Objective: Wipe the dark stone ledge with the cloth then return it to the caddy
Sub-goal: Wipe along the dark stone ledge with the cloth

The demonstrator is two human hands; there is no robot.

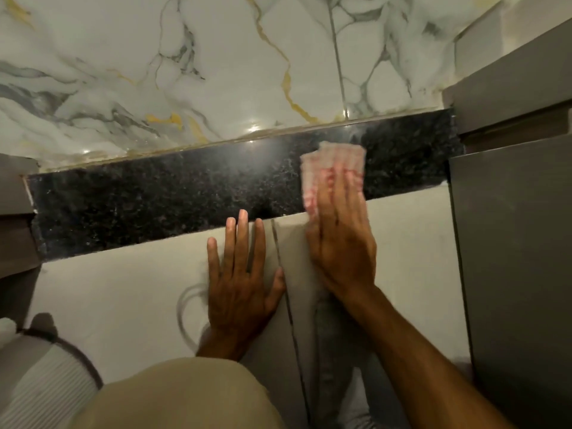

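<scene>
A dark speckled stone ledge (173,193) runs across the view below a marble wall. A pink-and-white checked cloth (332,159) lies flat on the ledge's right part, blurred by motion. My right hand (340,233) presses down on the cloth, fingers stretched over it and the palm over the light tile below. My left hand (238,274) rests flat on the light tile just under the ledge, fingers spread, holding nothing. No caddy is in view.
Grey cabinet panels (513,243) stand at the right end of the ledge, and a grey block (15,212) closes its left end. A ribbed white object with a dark rim (46,376) sits at the bottom left. My beige-clad knee (173,394) fills the bottom centre.
</scene>
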